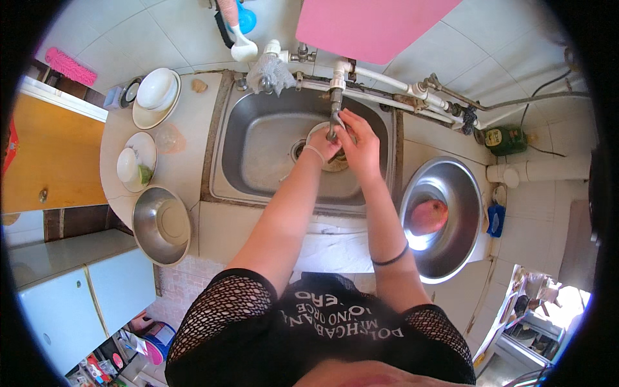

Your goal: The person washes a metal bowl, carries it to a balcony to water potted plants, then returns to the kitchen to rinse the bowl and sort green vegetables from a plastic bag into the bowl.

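Note:
Both hands are over the right part of a steel sink (271, 145). My right hand (360, 147) is at the faucet (336, 113), its fingers bent at the handle and spout. Below the spout, my left hand (321, 144) reaches over a round plate or bowl (333, 166) in the sink; its fingers are partly hidden by the faucet, and whether they grip anything cannot be told. Something dark lies on the dish beside that hand. To the right of the sink, a large steel basin (464, 213) holds a reddish round fruit (429, 216).
On the left counter stand stacked white bowls (155, 89), a plate (145, 145) with a small bowl and a green piece, and a steel bowl (162, 225). White pipes (382, 80) run behind the sink. A pink board (372, 29) hangs above. A green bottle (505, 140) lies at the right.

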Demonstrator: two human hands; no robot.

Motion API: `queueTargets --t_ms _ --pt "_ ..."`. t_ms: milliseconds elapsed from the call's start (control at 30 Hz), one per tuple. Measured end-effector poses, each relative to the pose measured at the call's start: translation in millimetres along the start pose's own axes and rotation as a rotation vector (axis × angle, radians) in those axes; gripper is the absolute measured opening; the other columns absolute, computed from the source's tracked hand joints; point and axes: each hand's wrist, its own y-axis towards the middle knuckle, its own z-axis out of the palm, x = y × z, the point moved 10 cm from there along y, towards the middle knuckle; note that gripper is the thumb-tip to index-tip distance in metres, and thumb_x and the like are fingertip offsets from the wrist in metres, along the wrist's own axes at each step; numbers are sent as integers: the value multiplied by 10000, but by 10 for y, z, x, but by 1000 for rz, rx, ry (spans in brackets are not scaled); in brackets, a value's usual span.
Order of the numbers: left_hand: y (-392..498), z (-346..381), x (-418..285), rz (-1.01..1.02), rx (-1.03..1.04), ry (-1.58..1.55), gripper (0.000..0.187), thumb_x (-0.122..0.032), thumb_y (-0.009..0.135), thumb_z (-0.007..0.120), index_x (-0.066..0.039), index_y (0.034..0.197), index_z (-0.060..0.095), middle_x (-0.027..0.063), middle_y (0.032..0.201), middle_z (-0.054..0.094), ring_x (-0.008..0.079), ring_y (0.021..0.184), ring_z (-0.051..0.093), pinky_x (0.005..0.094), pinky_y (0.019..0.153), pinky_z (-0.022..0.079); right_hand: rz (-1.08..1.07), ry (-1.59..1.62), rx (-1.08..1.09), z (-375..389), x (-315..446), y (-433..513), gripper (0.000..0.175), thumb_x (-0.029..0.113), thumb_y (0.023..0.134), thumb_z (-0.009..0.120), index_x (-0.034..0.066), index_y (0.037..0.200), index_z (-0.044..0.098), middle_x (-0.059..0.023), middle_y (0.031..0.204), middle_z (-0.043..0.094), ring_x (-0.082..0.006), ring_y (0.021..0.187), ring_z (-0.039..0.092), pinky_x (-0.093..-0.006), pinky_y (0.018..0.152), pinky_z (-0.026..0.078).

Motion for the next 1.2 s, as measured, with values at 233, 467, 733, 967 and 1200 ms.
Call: queueTargets --t_ms 233,467,733,967,1200 --pt "-185 -23 64 -163 -124 92 105 -219 896 537 -121 907 574 36 798 578 129 707 539 265 570 448 930 852 -590 289 -2141 -717 366 266 965 482 -3 1208 534 -102 996 626 -219 927 590 -327 830 477" --pt "-585 224 -173 544 -152 1976 291 -286 893 436 -126 1033 635 127 1109 626 315 1139 536 496 975 360 1008 1704 -71 1620 -2499 -1037 348 239 947 452 20 1211 510 -131 1186 575 -258 1127 534 -419 979 425" --pt "-548 207 -493 107 -69 1396 301 -297 907 501 -87 1056 657 204 1033 652 347 981 622 453 881 459 443 377 -206 -100 -558 -426 383 291 1002 406 1 1223 523 -103 1146 568 -199 1030 541 -354 890 465" --pt "-2436 435 -1790 583 -315 1779 418 -116 827 563 -68 1241 536 247 1310 471 382 1229 443 438 1039 359 611 847 -434 137 -644 -587 365 315 984 424 2 1138 531 -146 1062 575 -235 996 554 -381 878 471" --pt "-4650 -813 -2943 879 -1106 2043 437 -172 810 600 -65 1230 544 217 1178 537 384 1103 501 461 956 403 1049 1488 -207 1377 -2272 -358 188 174 884 448 52 754 506 -58 640 494 -188 557 474 -305 516 410"
